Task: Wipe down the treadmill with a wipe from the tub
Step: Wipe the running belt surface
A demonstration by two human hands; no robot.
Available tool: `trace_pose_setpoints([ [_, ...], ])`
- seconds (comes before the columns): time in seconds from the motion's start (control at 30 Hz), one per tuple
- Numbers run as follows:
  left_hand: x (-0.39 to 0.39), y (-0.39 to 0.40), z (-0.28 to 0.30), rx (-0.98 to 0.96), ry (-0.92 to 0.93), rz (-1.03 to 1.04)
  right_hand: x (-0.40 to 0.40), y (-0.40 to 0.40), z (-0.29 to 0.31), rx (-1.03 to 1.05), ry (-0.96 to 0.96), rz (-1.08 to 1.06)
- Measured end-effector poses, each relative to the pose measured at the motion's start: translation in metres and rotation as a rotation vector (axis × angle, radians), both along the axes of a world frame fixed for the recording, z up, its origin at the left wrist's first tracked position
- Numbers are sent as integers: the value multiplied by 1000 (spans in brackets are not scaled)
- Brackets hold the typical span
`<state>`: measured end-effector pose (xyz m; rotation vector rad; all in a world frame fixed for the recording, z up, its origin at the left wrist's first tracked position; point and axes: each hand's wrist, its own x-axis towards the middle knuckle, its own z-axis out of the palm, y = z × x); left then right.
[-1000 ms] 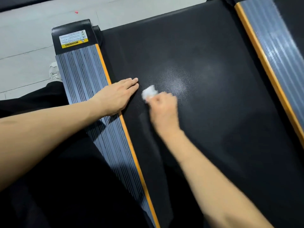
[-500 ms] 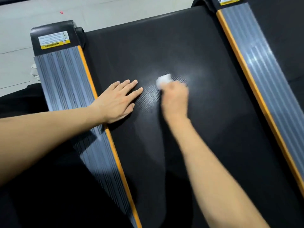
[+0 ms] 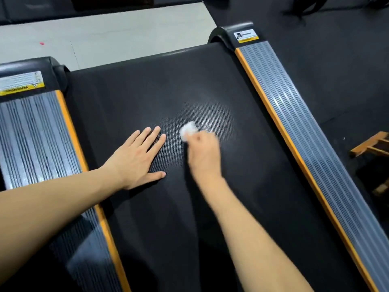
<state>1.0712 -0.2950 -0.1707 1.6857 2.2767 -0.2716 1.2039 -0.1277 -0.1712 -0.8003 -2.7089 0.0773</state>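
Note:
The treadmill's black belt (image 3: 147, 218) fills the middle of the view, with a dull sheen in the belt's middle, beside the wipe. My right hand (image 3: 203, 153), blurred by motion, grips a small bunched white wipe (image 3: 188, 130) and holds it against the belt near its middle. Flat on the belt to the left lies my left hand (image 3: 137, 160), fingers straight and spread, a short gap from the wipe. The tub is not in view.
Ribbed grey side rails with orange edges run along both sides of the belt, the left rail (image 3: 35, 140) and the right rail (image 3: 311, 148). Light floor tiles (image 3: 105, 39) lie beyond the belt's end. A wooden object (image 3: 372, 146) sits on dark flooring at the right.
My left hand slid off the left rail fully onto the belt and spread its fingers. My right hand with the wipe rubbed further toward the belt's middle. The view shifted right.

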Motion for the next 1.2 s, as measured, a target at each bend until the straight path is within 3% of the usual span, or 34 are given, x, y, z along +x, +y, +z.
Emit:
trace_pose_setpoints([
  [0.07, 0, -2, -2, -13, -19, 7, 21, -39, -2, -22, -39, 285],
  [0.13, 0, -2, -5, 3, -12, 13, 45, -12, 0, -6, -43, 368],
  [0.23, 0, -1, -4, -14, -4, 12, 78, 71, -1, 84, -78, -49],
  [0.3, 1, -1, -2, -13, -5, 16, 91, 100, 1, 20, 0, -368],
  [0.37, 1, 1, 1, -21, -15, 17, 74, 78, -2, -22, 80, -441],
  [0.43, 2, 3, 5, -25, -25, 28, 48, 23, -6, -20, 94, -217],
  [0.5, 1, 4, 6, -19, -46, 44, 36, -31, -12, -35, 75, 142],
  [0.57, 0, 2, 5, -12, -64, 51, 29, -28, -11, -53, 40, 390],
  [0.6, -1, 1, 3, -4, -62, 51, 23, -2, -11, -40, 50, 415],
  [0.77, -2, 0, 1, -24, -60, 62, -10, 140, -4, 134, -4, -190],
  [0.87, -4, 1, 5, -13, -61, 45, -39, 132, -3, 45, 0, -360],
  [0.93, -7, 2, 6, 60, -14, 39, -55, 81, -5, 10, -6, -177],
  [1.0, -17, 4, 5, 139, 29, 67, -55, 22, -11, -51, 15, 180],
  [1.07, -30, 9, 3, 150, 34, 90, -48, 25, -10, 1, 73, 404],
  [1.13, -45, 18, 3, 129, 17, 88, -45, 84, -6, 85, 30, 243],
  [1.2, -60, 30, 6, 88, -6, 117, -35, 149, -2, 140, -36, -103],
])
